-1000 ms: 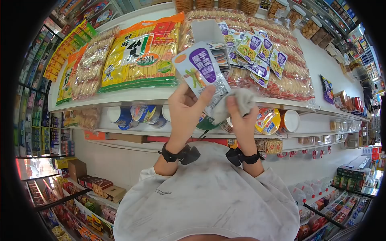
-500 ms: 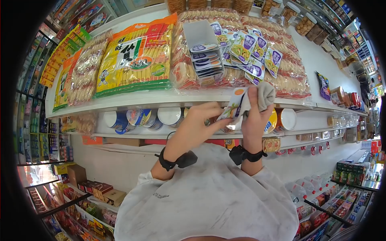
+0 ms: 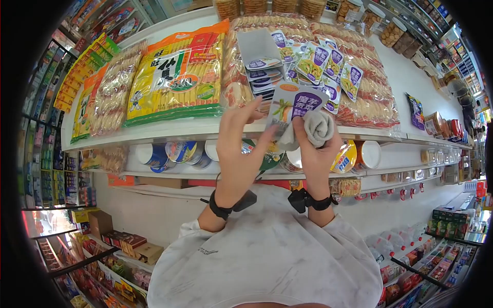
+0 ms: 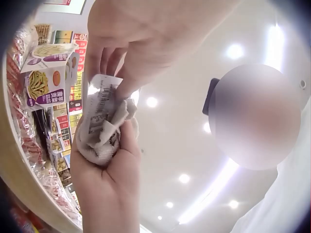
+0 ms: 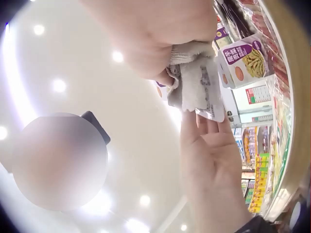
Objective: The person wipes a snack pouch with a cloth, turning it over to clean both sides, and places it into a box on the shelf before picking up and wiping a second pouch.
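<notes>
In the head view my right hand (image 3: 314,159) grips a bunched grey cloth (image 3: 319,129) together with a snack packet (image 3: 299,98) that has a purple label. The packet stands up in front of the cloth. My left hand (image 3: 235,146) is at the packet's left edge, its thumb and fingers spread apart. In the right wrist view the cloth (image 5: 192,80) lies against the packet's printed face. Just behind the hands an open carton (image 3: 255,45) holds a row of similar packets. Loose packets (image 3: 314,60) lie in a pile to its right.
Large bags of wrapped crackers (image 3: 354,105) cover the white shelf (image 3: 169,132) under the carton and pile. A yellow snack bag (image 3: 174,77) lies to the left. Round tubs (image 3: 367,154) stand on the shelf below. Clear jars (image 3: 393,31) line the back right.
The packet was in the left hand, then turned edge-on between both hands. Now it stands face-on with the cloth in the right hand, and the left fingers have spread.
</notes>
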{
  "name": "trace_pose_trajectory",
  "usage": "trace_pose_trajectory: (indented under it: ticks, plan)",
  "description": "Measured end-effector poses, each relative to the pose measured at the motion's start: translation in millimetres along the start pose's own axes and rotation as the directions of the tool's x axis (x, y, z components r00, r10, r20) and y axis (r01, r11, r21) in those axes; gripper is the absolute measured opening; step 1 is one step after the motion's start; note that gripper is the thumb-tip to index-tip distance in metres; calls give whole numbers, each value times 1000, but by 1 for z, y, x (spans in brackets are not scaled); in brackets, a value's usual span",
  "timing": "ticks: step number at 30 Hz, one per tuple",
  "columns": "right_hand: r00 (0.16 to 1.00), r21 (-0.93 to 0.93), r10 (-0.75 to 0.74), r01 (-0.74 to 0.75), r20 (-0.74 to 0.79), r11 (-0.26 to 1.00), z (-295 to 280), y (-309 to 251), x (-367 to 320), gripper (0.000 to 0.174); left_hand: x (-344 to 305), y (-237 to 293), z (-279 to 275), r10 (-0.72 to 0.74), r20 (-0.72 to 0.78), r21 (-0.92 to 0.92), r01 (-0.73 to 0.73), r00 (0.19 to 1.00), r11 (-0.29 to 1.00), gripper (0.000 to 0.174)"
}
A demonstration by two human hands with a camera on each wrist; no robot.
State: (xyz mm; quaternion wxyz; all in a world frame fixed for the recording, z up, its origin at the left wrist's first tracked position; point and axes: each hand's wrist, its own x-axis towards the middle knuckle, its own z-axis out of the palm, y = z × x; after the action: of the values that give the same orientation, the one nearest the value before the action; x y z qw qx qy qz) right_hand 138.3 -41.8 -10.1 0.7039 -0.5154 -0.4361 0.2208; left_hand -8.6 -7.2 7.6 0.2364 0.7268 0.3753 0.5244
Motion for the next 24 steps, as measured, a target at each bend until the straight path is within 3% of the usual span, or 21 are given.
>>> trace_pose_trajectory:
  ticks: [2,3,4,6,8,10,12,14,16,17,19,21,24]
  plan:
    - [997,-126,-80,83,23,989,-2,0,-1,27,-2,-7,3,123,2,61,-123,992,991,46]
    - [992,-191,-120,125,37,974,-3,0,-1,29,-2,-2,9,52,-40,-115,-56,998,992,43]
    - [975,-136,-174,193,137,972,0,0,-1,35,-4,7,16,-27,-69,-291,6,997,957,40]
    - [901,-6,-289,308,324,951,10,2,1,48,-9,15,20,-160,-80,-472,104,984,875,35]
    - [832,-143,-302,407,465,902,17,-9,-2,60,-14,14,16,-258,-25,-536,205,966,819,31]
    - [785,-276,-309,510,537,815,18,-8,-3,69,-20,-5,1,-340,117,-651,330,933,683,31]
    - [901,-147,-238,308,362,940,22,0,0,68,-23,-13,-6,-397,193,-641,422,897,642,31]
    - [968,182,-59,14,244,983,26,-4,2,56,-21,-8,-11,-459,134,-496,461,878,736,30]
    - [936,102,-35,-1,350,995,10,3,5,47,-16,-3,-9,-354,-7,-364,328,935,872,28]
    - [915,60,-20,-4,402,998,4,5,6,42,-9,-1,0,-204,-104,-290,166,974,942,26]
    - [919,69,44,-77,392,995,5,2,0,32,-6,-3,2,-32,-149,-200,2,988,980,22]
    - [932,73,82,-115,353,991,2,-3,-8,26,-8,-10,-5,-14,-67,-200,0,998,980,19]
    - [958,63,123,-144,261,988,-3,-7,-11,20,-10,-4,-7,-229,107,-348,252,968,903,20]
